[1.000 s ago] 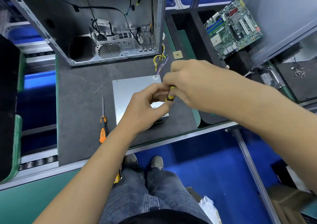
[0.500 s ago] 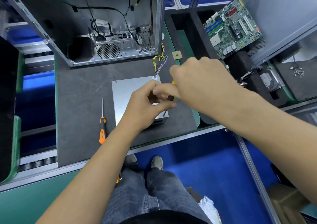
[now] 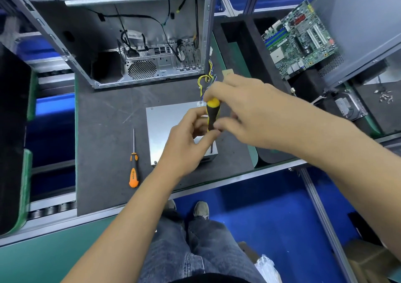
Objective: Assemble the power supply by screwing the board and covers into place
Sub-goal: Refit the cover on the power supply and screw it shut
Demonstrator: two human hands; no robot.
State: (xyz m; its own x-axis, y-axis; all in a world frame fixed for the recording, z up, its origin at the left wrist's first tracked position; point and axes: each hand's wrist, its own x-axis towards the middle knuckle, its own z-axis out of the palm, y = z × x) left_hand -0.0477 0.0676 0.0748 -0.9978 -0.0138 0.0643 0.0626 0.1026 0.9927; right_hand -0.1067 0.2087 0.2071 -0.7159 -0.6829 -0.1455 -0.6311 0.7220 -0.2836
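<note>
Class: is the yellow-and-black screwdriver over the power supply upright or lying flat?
Upright. The yellow-and-black screwdriver stands handle up, its shaft pointing down onto the power supply; both the right hand and left hand grip it.

Both forearms reach forward and converge, left hand (image 3: 186, 140) with fingers curled and thumb meeting fingertips in a pinch, right hand (image 3: 243, 111) above it, fingers curled, back facing up.

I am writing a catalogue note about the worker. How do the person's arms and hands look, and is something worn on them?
Both arms are bare to where the picture ends: no sleeves show. The left hand and the right hand wear no gloves, and no watch, ring or wrist strap is visible.
</note>
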